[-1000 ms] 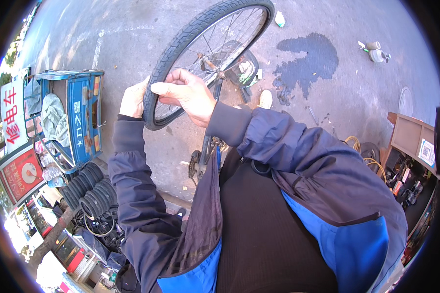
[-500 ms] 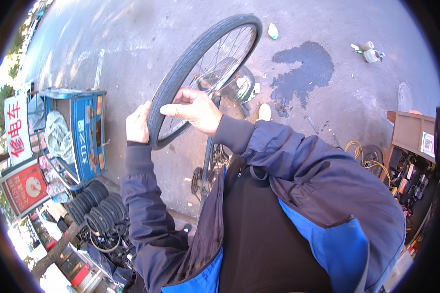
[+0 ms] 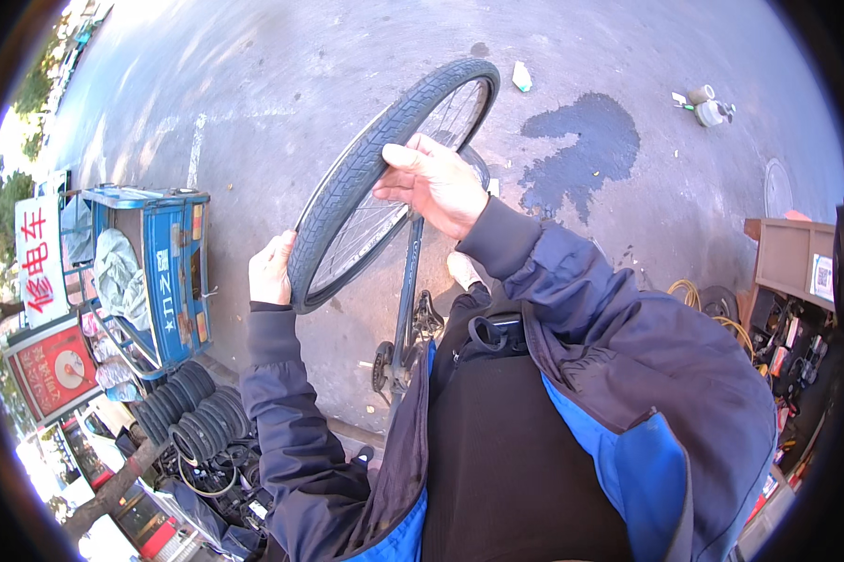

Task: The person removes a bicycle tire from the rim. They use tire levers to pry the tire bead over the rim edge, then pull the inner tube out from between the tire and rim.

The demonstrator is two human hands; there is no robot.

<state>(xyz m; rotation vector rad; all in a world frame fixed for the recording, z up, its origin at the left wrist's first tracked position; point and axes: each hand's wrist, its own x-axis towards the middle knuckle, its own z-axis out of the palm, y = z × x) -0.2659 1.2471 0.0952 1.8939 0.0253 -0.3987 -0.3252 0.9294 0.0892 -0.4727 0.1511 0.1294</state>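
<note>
Gripping a black bicycle tyre from both sides, the person holds the spoked wheel up in front of the chest, tilted so its far end points toward the top of the head view. The left hand is curled around the near, lower stretch of the tyre, fingers wrapped behind the rubber and thumb side toward the camera. The right hand lies over the tread further up, fingers bent across the tyre's outer face and closed down on it, palm toward the rim. Both forearms are in dark jacket sleeves with blue lining showing at the open front.

Under the wheel, a dark bicycle frame stands upside down on the pavement, with its crank and pedal near the ground. A white shoe shows just beside the frame. Left of the person sits a blue cargo cart, and below it rows of stacked black tyres. A dark wet patch spreads on the grey asphalt beyond the wheel, with a small bottle lying well past it. At the right edge stands a wooden box above a clutter of tools
</note>
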